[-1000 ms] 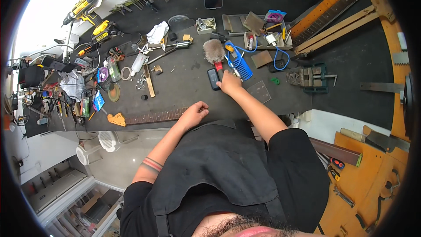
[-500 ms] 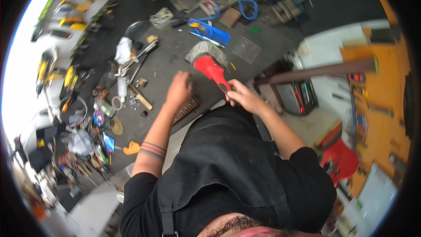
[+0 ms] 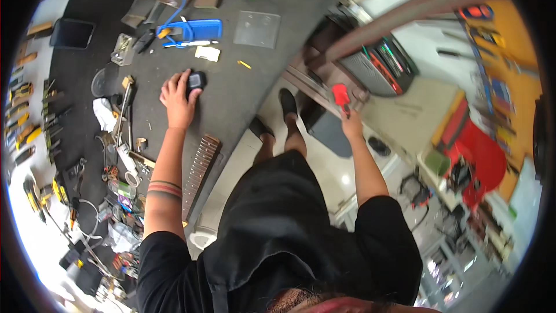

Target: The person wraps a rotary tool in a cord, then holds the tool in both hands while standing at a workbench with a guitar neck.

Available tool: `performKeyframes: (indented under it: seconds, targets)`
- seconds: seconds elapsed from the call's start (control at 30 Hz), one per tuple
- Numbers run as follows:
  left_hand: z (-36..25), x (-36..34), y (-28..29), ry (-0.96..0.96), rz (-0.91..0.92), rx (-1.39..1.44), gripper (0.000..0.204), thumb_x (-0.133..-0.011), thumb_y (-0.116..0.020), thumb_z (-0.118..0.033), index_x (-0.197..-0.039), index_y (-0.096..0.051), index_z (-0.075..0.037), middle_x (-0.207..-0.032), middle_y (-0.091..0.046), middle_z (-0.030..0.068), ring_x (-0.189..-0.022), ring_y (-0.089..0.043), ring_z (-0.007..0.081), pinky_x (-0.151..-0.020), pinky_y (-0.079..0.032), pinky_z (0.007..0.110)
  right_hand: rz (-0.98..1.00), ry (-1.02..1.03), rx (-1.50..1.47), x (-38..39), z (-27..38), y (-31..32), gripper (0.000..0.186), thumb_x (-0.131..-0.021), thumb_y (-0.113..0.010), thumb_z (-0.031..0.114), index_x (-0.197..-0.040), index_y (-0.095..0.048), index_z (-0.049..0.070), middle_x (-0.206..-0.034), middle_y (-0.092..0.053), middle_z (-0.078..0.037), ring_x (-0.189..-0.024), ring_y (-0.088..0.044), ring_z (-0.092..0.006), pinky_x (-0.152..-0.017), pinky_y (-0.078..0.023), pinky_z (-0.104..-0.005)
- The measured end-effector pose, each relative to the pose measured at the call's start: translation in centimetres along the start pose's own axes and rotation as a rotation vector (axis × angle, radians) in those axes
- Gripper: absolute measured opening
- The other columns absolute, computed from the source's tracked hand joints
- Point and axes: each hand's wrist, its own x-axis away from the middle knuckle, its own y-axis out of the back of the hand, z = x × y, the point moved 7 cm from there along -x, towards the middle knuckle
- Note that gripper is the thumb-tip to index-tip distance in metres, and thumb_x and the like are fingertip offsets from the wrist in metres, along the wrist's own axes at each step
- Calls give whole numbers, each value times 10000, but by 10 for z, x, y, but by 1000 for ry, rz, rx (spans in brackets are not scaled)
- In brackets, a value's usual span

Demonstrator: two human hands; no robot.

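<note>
My left hand (image 3: 178,98) is on the dark grey workbench (image 3: 260,35), fingers wrapped round a small black rectangular object (image 3: 196,81). To the right, beyond the bench edge, my right hand (image 3: 351,124) grips a red-handled brush (image 3: 341,95); its bristles cannot be made out. Below my left hand a guitar neck (image 3: 200,171) with a fretted board lies along the bench's front edge. A blue plastic tray (image 3: 205,28) with cord and a clear flat plate (image 3: 256,29) lie farther back on the bench.
Scattered hand tools, bottles and cables crowd the bench's left part, near wall-hung tools. At the right are a toolbox (image 3: 388,75), a long dark beam (image 3: 417,8), an orange pegboard (image 3: 504,35) and a red item (image 3: 492,162). My feet stand on the pale floor (image 3: 341,179).
My view has swung right, away from facing the bench. The brush has left the bench in my right hand and moved rightward. My left hand has closed on the black object.
</note>
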Motion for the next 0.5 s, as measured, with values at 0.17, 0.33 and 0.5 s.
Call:
performKeyframes:
  seconds: [0.17, 0.33, 0.5]
  targets:
    - [1, 7, -3, 81, -26, -23, 641, -925, -780, -419, -1505, -594, -221, -1440, -579, 70, -1381, -473, 347, -1173, -321, 541, 126, -13, 215, -81, 27, 5, 410, -1027, -639, 367, -1387, -627, 172, -1412, -612, -156, -1346, -550, -407, -1110, -431, -570]
    - [-11, -2, 8, 161, -50, -9, 601, -924, -784, -426, -1453, -626, -187, -1361, -605, 73, -1306, -505, 335, -1124, -367, 531, -189, 127, 213, -95, 55, 18, 414, -983, -647, 211, -1395, -624, 170, -1439, -576, -138, -1344, -523, -398, -1151, -374, -580]
    - [-25, 9, 20, 270, -73, 328, 524, -941, -798, -380, -1341, -661, -70, -1190, -650, 147, -1084, -625, 363, -931, -500, 466, -108, 406, -315, -2, 189, 58, 230, -997, -589, 53, -1208, -681, 58, -1150, -716, -175, -1100, -682, -379, -978, -533, -461]
